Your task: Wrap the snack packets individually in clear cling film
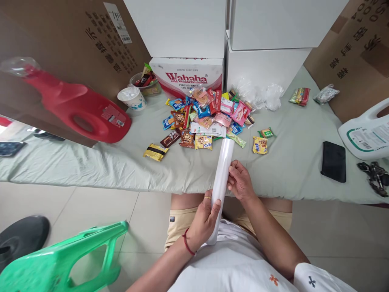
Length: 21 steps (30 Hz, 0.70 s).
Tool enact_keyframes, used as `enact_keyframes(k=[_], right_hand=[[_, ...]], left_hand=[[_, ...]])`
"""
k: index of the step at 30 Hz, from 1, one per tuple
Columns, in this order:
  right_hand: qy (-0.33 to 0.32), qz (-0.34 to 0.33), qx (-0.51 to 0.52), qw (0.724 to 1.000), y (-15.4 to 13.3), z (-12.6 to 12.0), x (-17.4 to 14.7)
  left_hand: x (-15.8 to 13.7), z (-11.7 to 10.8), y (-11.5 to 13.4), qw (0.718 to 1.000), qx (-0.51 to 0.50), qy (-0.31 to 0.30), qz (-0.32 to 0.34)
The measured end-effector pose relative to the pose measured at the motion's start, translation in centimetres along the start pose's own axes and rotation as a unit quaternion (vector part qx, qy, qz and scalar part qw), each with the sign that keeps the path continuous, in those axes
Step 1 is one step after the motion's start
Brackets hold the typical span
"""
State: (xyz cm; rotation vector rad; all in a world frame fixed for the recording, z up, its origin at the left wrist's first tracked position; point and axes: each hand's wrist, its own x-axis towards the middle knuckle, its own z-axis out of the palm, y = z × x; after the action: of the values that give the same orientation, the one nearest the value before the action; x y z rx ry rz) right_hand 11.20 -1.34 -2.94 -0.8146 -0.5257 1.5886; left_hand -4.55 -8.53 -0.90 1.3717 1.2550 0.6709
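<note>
A long roll of whitish plastic film (223, 174) slants from my lap up over the table's front edge. My left hand (205, 221), with a red cord at the wrist, is wrapped round its lower part, thumb on top. Higher up, my right hand (240, 180) is closed with its fingertips pinching the roll's right edge. Just beyond the roll's far end lies a heap of small wrapped snacks (206, 117). Near the heap are a yellow packet with a black band (155, 152), a yellow cookie packet (260, 145) and a green packet (267, 132).
At the left lies a red jug (82, 109), with a paper cup (131, 98) and a snack tub (147, 83) behind. White boxes and a Wahaha carton (188, 73) stand at the back beside crumpled clear plastic (255, 94). A black phone (333, 161), keys (375, 176) and a white jug (366, 132) lie right.
</note>
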Motion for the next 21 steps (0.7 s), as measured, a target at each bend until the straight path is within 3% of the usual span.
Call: enact_keyframes(k=[11,15,18,21], right_hand=[[0.039,-0.038,-0.145,0.988,-0.2,0.5,-0.3],[0.071,-0.064,-0.135,0.986,-0.5,0.8,0.1],[0.107,-0.035,-0.124,0.986,-0.9,1.0,0.5],[0.099,0.006,-0.128,0.987,-1.3,0.9,0.6]], left_hand=[[0.0,0.7,-0.3,1.000,0.026,0.016,-0.003],[0.3,0.8,-0.6,0.999,0.020,0.043,0.002],[0.3,0.9,-0.5,0.999,0.040,0.022,0.009],[0.2,0.7,-0.5,0.999,0.044,-0.006,0.016]])
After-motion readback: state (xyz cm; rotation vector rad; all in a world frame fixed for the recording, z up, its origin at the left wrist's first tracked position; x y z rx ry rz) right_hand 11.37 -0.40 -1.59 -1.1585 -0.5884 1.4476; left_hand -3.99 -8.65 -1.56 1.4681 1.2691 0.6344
